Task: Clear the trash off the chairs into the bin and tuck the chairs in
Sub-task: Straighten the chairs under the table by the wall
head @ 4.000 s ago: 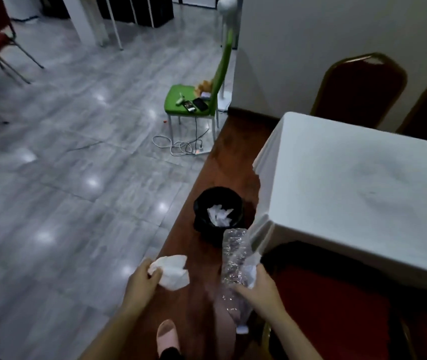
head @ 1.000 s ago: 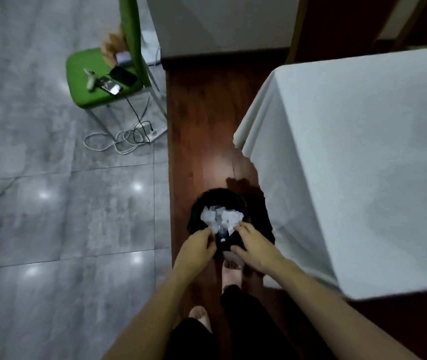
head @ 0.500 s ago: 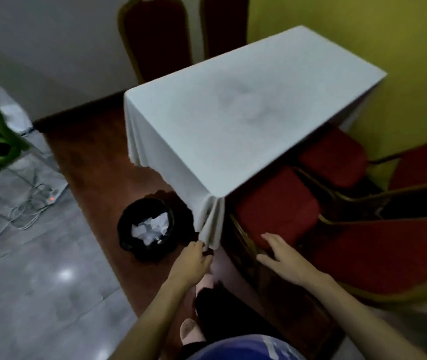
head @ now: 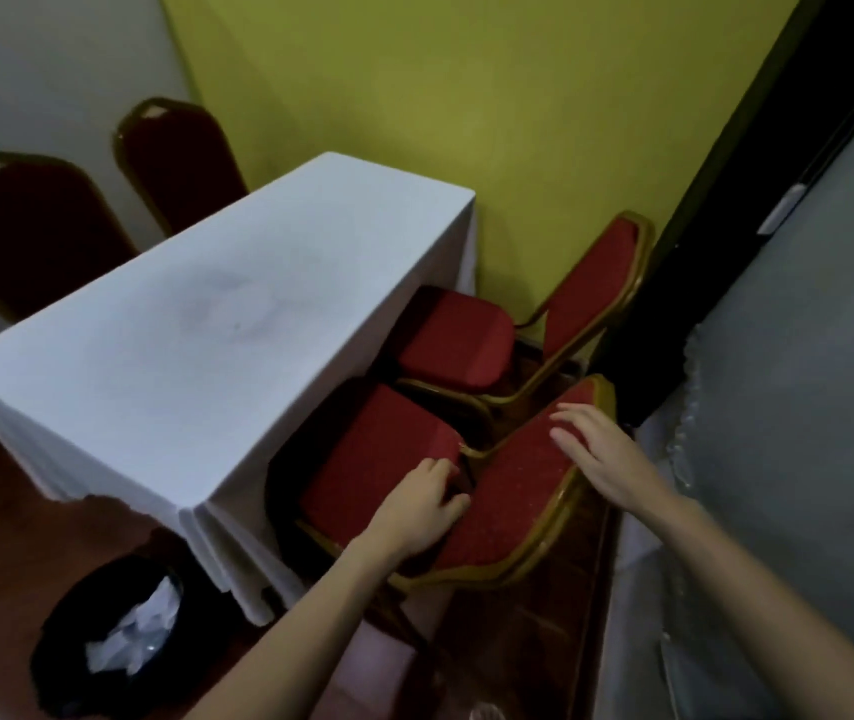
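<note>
Two red chairs with gold frames stand at the near side of the white-clothed table (head: 196,324). The near chair (head: 372,459) has its seat partly under the cloth. My left hand (head: 422,504) lies at the back edge of that seat, where it meets the backrest; whether it grips is unclear. My right hand (head: 601,454) hovers open over the top of its backrest (head: 513,491). The far chair (head: 456,343) sits beside it, nothing on its seat. The black bin (head: 76,662) at lower left holds white crumpled paper and clear plastic.
Two more dark red chairs (head: 24,231) stand behind the table against the grey wall. A yellow wall and a dark door frame (head: 726,163) close off the right. A grey surface (head: 804,407) runs along my right side. The floor here is brown wood.
Both hands left the bin, where the tissue and bottle went in. My view swung right to the chairs, and my hands now reach the near chair's seat and backrest.
</note>
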Available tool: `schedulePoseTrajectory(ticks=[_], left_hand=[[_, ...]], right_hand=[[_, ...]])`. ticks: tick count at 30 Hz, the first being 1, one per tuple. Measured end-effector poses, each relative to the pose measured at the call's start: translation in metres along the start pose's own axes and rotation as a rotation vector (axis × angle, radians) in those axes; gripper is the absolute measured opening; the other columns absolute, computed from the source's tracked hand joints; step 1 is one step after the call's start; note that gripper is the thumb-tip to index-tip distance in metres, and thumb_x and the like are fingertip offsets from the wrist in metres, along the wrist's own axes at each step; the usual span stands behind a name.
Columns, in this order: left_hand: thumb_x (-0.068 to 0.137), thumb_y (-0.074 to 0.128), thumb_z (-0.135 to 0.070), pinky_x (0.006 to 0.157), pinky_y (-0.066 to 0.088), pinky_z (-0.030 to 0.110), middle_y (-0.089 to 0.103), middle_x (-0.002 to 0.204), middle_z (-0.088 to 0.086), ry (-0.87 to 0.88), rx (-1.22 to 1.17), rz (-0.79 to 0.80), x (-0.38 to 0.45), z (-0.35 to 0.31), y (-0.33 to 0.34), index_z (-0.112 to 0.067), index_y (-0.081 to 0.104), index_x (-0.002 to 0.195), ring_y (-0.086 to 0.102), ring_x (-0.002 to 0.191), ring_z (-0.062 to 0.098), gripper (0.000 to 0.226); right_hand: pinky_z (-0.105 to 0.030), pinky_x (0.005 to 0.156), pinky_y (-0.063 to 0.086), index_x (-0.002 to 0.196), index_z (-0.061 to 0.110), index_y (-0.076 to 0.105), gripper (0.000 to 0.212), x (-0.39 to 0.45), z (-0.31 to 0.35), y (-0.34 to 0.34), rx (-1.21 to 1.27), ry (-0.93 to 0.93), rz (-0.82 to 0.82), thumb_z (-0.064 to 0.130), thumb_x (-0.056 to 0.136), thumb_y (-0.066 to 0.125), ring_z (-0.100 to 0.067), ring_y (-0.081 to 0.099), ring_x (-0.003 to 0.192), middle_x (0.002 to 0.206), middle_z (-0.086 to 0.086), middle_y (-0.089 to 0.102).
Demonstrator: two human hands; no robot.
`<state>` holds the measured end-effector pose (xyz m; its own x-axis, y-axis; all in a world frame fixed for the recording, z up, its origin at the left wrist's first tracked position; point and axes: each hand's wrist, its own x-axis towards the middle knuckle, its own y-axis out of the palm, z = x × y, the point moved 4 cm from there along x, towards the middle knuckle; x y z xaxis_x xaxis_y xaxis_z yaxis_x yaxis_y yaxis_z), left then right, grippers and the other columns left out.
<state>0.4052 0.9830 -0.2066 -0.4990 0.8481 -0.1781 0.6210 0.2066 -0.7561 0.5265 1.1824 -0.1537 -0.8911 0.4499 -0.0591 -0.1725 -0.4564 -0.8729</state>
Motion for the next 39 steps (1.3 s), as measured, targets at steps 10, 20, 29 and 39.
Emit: schedulePoseTrajectory(ticks=[10, 20, 29, 39], left_hand=[[0.073, 0.065, -0.060, 0.107, 0.040, 0.036, 0.037, 0.144, 0.006, -0.064, -0.132, 0.176, 0.080, -0.112, 0.077, -0.026, 0.021, 0.147, 0.043, 0.129, 0.024, 0.093], [0.069, 0.068, -0.037, 0.112, 0.033, 0.033, 0.030, 0.151, 0.000, -0.279, -0.438, 0.068, 0.059, -0.077, 0.113, -0.031, 0.019, 0.149, 0.037, 0.134, 0.018, 0.094], [0.067, 0.065, -0.036, 0.118, 0.026, 0.040, 0.022, 0.156, -0.006, -0.319, -0.507, 0.008, 0.055, -0.067, 0.119, -0.035, 0.018, 0.148, 0.024, 0.142, 0.015, 0.093], [0.072, 0.067, -0.030, 0.109, 0.036, 0.032, 0.031, 0.149, -0.005, -0.358, -0.502, -0.075, 0.094, -0.052, 0.083, -0.033, 0.024, 0.147, 0.037, 0.133, 0.017, 0.087]], right_hand=[[-0.032, 0.115, 0.027, 0.144, 0.027, 0.031, 0.071, 0.033, -0.119, -0.031, -0.303, -0.264, 0.123, 0.003, 0.082, 0.056, -0.016, 0.024, 0.143, 0.155, 0.001, 0.026], [-0.059, 0.113, 0.020, 0.119, 0.018, 0.058, 0.040, 0.109, -0.131, -0.002, -0.452, -0.423, 0.367, 0.008, 0.080, 0.060, -0.036, 0.035, 0.136, 0.127, -0.008, 0.058], [-0.060, 0.111, 0.015, 0.115, 0.026, 0.065, 0.037, 0.147, -0.138, -0.002, -0.432, -0.601, 0.515, 0.027, 0.080, 0.073, -0.021, 0.054, 0.123, 0.123, 0.002, 0.065], [-0.043, 0.094, 0.043, 0.109, 0.035, 0.060, 0.025, 0.213, -0.109, -0.005, -0.554, -0.655, 0.435, 0.036, 0.084, 0.063, -0.013, 0.059, 0.108, 0.108, 0.008, 0.066]])
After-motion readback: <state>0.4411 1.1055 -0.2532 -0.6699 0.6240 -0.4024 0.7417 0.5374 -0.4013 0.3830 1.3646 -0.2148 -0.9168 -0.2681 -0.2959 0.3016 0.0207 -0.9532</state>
